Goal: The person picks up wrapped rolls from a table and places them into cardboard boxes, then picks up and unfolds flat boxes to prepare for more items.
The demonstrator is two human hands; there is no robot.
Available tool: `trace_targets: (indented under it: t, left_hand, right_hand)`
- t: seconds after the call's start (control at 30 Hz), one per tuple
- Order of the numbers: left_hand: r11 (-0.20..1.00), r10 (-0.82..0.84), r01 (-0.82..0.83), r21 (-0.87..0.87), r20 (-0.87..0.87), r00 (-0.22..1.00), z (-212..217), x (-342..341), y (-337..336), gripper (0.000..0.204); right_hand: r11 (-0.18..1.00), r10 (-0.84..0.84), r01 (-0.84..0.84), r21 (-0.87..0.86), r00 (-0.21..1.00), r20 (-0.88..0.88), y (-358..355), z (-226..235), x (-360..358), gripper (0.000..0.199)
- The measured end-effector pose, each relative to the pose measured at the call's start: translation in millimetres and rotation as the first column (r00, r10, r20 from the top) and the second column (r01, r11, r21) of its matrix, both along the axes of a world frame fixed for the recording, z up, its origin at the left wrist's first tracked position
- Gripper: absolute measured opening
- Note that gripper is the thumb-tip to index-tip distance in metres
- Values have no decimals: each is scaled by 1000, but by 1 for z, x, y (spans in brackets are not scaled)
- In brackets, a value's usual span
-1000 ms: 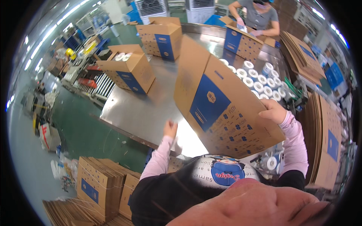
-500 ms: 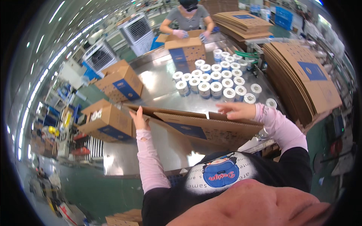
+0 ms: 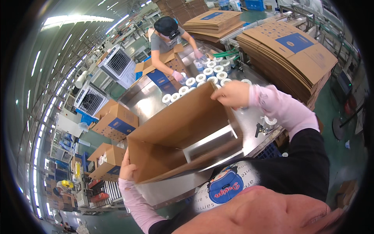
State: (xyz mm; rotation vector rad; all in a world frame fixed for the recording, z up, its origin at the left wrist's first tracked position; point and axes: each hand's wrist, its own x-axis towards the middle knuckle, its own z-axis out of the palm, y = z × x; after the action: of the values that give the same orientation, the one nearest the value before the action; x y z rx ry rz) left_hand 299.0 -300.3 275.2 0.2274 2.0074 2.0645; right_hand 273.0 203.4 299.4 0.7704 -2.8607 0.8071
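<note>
Your left hand (image 3: 127,168) grips the carton (image 3: 183,136) corner at 8 o'clock; right hand (image 3: 233,93) pinches the top flap at 1 o'clock. Diagonal hold keeps the box squared open, mouth toward you, over steel table (image 3: 148,101). Rolls (image 3: 202,76) at 12, w/ co-worker (image 3: 167,37).

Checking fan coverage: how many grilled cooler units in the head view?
2. One cooler unit stands beside the co-worker, the second cooler unit just below-left of it, behind the steel table. More may be hidden.
</note>
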Motion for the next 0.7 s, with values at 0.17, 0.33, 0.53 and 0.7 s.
trace_targets:
  t: [0.17,0.33,0.53,0.7]
  left_hand:
    - [368,-206,32,-929,-47,977,-8,-36,28,100]
    - [413,-383,28,-910,-146,912,-44,-33,48,108]
    - [391,-506,430,-814,200,839,-11,5,96,66]
    - [281,-463,324,-904,168,871,-13,1,107,65]
  right_hand:
    - [939,-201,228,260,971,-126,-38,-63,-67,30]
    - [848,7,-96,522,986,169,-93,-127,-53,25]
    - [876,-56,-61,478,972,226,-83,-133,-45,23]
    - [897,331,-363,253,930,160,-68,-113,-59,24]
